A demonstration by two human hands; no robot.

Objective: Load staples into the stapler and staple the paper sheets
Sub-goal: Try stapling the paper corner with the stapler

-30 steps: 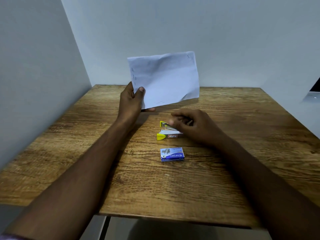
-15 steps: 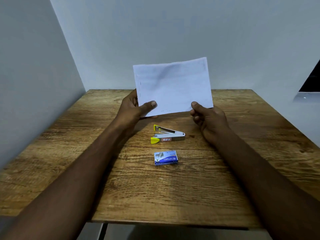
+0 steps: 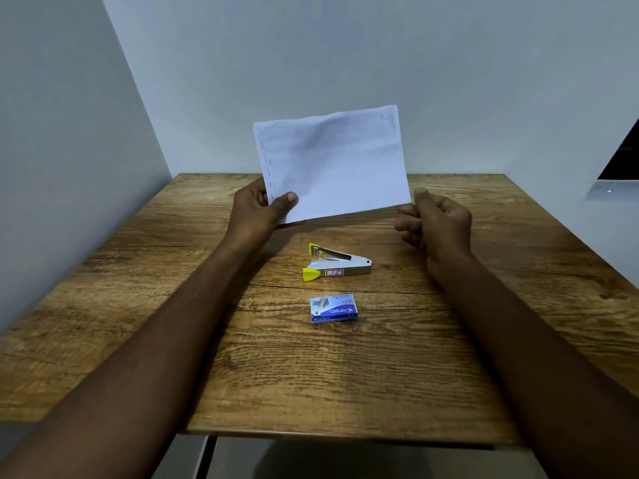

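I hold the white paper sheets [image 3: 332,164] upright above the table's far half. My left hand [image 3: 257,210] pinches their lower left corner, thumb on the front. A row of staples runs down the left edge. My right hand [image 3: 434,223] hovers by the lower right corner with its fingers curled; the thumb tip sits just beside the paper without overlapping it. The silver stapler [image 3: 340,264] with yellow ends lies on the table below the sheets, its top arm raised. The blue staple box [image 3: 332,308] lies closed just in front of it.
A wooden table [image 3: 345,382] fills the view, with its front edge near me. Grey walls close it in at the left and back. A dark window with a pale sill [image 3: 612,188] shows at the far right.
My right hand left the stapler on the table, took the sheets' bottom edge, then slid right to the corner and off the paper. The sheets rose slightly.
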